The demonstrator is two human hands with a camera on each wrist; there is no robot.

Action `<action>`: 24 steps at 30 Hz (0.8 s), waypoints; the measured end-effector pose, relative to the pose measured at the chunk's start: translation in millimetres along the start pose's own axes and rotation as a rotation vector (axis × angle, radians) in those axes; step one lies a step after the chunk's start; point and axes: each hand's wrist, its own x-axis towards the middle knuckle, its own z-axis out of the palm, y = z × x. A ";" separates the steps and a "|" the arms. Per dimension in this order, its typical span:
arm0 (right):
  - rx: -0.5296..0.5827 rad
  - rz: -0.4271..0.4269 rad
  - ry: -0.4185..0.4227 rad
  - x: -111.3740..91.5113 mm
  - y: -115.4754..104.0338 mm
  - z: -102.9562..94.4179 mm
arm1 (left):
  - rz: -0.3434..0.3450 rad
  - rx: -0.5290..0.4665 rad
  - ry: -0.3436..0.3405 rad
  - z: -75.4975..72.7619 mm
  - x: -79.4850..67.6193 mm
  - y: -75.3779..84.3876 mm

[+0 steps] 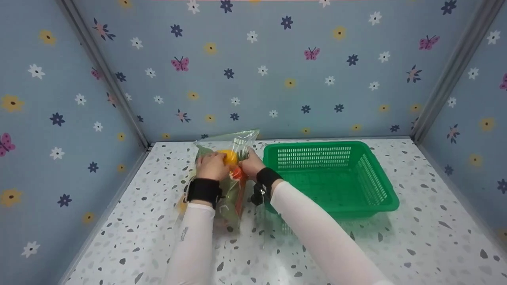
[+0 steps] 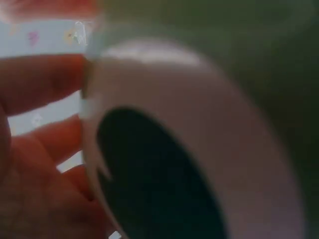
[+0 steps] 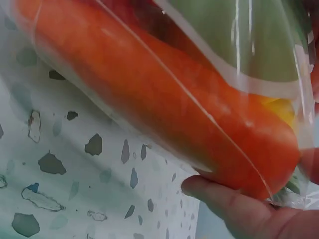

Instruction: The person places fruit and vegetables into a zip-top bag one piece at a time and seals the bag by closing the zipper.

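A clear plastic bag (image 1: 229, 204) with a green print stands on the speckled table, filled with produce-like items. My left hand (image 1: 212, 167) grips its left side near the top. On the bag's right side, my right hand (image 1: 252, 164) holds it, the thumb (image 3: 234, 199) against the wide end of a carrot (image 3: 164, 94) inside. Something yellow (image 1: 229, 157) shows between the hands, with a red-orange item (image 1: 236, 173) below it. In the left wrist view the bag's printed face (image 2: 239, 124) fills most of the picture, blurred, with fingers (image 2: 45, 82) at its edge.
A green plastic basket (image 1: 390, 198) with slotted sides sits just right of the bag. Flower-patterned panels (image 1: 269, 47) enclose the table (image 1: 130, 237) at the back and both sides.
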 end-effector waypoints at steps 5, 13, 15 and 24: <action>-0.014 -0.001 -0.010 1.7 2.3 -5.4 | -0.029 0.077 -0.158 -2.5 17.3 6.1; -0.438 -0.145 -0.041 -10.8 4.3 3.9 | -0.019 -0.031 -0.371 9.6 39.5 8.7; -0.511 -0.176 -0.062 -13.3 3.0 4.5 | -0.024 -0.108 -0.400 11.5 43.1 8.6; -0.483 -0.086 -0.065 -14.5 0.9 -4.3 | -0.022 -0.204 -0.420 14.4 49.3 8.1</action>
